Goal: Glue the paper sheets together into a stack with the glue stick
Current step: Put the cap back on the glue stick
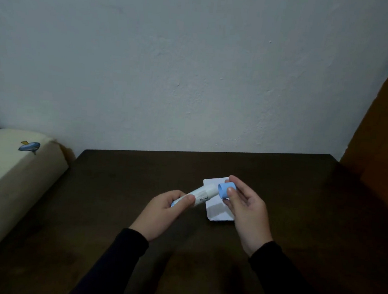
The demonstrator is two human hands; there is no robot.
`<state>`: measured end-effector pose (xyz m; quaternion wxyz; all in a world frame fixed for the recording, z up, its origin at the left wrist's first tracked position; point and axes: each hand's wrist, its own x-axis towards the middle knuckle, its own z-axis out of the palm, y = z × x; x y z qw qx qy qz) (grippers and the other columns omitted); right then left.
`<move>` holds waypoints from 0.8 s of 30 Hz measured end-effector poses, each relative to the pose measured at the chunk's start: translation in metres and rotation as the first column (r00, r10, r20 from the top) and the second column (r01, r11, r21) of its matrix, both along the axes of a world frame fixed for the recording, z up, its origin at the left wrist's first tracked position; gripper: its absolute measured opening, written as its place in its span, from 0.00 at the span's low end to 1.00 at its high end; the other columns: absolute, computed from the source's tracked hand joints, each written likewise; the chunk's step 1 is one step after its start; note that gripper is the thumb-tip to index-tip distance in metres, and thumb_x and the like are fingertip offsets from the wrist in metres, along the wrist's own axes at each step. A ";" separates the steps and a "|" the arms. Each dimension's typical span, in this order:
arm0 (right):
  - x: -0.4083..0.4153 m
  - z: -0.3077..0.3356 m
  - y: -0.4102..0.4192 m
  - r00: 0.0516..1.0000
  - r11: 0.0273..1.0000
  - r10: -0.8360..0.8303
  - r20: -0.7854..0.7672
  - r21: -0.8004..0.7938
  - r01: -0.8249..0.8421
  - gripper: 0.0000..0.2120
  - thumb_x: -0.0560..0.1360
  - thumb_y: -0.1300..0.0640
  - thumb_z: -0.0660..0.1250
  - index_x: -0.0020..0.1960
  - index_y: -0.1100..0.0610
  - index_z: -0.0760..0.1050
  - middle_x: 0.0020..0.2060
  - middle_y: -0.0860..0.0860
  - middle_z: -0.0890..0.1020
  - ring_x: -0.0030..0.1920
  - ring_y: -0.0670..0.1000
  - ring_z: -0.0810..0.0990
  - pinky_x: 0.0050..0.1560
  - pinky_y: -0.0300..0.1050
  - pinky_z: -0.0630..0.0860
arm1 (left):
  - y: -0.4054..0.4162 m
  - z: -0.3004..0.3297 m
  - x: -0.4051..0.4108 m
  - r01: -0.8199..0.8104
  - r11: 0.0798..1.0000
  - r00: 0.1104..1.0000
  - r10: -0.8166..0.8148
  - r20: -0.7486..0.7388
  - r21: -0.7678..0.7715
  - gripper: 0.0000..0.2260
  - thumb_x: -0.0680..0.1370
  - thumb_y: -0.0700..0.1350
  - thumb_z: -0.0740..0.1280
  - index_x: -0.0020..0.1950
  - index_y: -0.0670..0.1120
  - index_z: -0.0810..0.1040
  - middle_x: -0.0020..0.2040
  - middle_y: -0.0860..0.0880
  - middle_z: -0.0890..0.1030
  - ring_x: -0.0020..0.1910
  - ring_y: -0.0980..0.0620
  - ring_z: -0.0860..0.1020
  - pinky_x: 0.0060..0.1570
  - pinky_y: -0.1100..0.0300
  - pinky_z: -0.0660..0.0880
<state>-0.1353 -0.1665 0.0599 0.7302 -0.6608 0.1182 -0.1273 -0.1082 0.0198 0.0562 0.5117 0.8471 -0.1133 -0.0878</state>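
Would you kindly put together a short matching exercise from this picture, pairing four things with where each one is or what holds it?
Things
1. glue stick
2. blue cap
3. paper sheets
4. cream box

Places
A. lying on the dark table, under the hands
B. gripped at its base by the left hand
C. beside the table's left edge
D. pinched by the right hand at the stick's tip

Pairs: 1-B, 2-D, 3-A, 4-C

Left hand [166,205] grips glue stick [204,194]; right hand [245,205] pinches blue cap [226,190] above paper sheets [218,211]
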 end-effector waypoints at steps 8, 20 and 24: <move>0.006 -0.010 0.004 0.990 0.989 0.140 -0.012 -0.043 -0.141 0.14 0.77 0.57 0.65 0.62 0.48 0.76 0.60 0.47 0.78 0.60 0.47 0.78 0.56 0.40 0.78 | 0.007 -0.006 0.000 0.013 0.999 1.000 -0.014 0.026 0.030 0.12 0.77 0.57 0.64 0.38 0.54 0.78 0.30 0.58 0.75 0.31 0.62 0.71 0.32 0.68 0.67; 0.018 -0.027 0.006 0.992 0.982 0.108 -0.065 -0.151 -0.117 0.15 0.75 0.54 0.68 0.61 0.54 0.78 0.54 0.50 0.81 0.58 0.48 0.79 0.54 0.40 0.79 | 0.006 -0.010 0.009 0.062 0.988 0.994 -0.074 0.081 0.144 0.09 0.76 0.59 0.63 0.50 0.57 0.77 0.46 0.53 0.79 0.44 0.58 0.76 0.41 0.62 0.75; 0.019 -0.023 -0.002 0.983 0.936 0.175 -0.050 -0.300 -0.182 0.16 0.78 0.49 0.63 0.63 0.52 0.77 0.52 0.45 0.80 0.52 0.44 0.78 0.51 0.32 0.76 | 0.009 -0.011 0.012 0.058 0.987 0.995 -0.069 0.073 0.151 0.10 0.77 0.58 0.63 0.50 0.55 0.79 0.42 0.54 0.79 0.39 0.60 0.76 0.37 0.67 0.72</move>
